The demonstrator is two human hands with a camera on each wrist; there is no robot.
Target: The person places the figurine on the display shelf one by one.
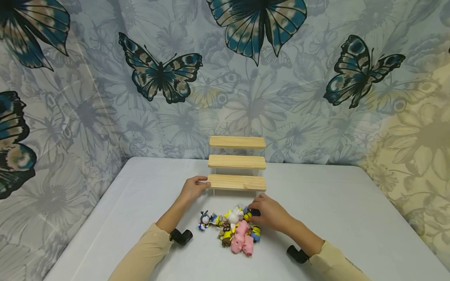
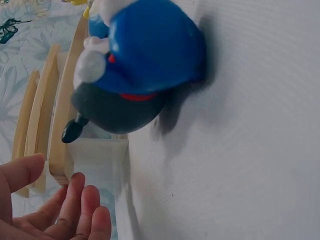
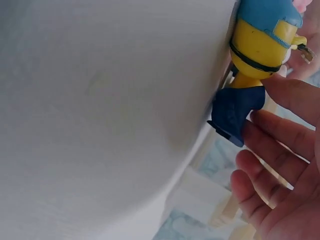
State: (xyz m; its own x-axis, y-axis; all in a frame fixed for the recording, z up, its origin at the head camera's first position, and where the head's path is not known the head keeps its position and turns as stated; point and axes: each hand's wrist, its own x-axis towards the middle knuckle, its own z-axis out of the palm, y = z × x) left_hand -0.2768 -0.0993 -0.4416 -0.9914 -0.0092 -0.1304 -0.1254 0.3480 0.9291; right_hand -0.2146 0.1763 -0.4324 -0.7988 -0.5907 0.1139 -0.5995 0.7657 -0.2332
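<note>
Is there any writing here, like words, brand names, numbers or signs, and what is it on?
None that I can read.
Three-tier wooden shelf: only wood grain.
Patterned backdrop: butterflies and flowers, no lettering.
Heaped toy figures: any print would be too small to read.
Yellow-and-blue figure by the right hand: no letters on the side shown.
Black wrist devices: no legible marks.

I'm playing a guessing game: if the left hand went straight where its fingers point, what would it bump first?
Probably the left end of the lowest wooden shelf. The left hand has its fingers right by it; whether they touch is unclear.
</note>
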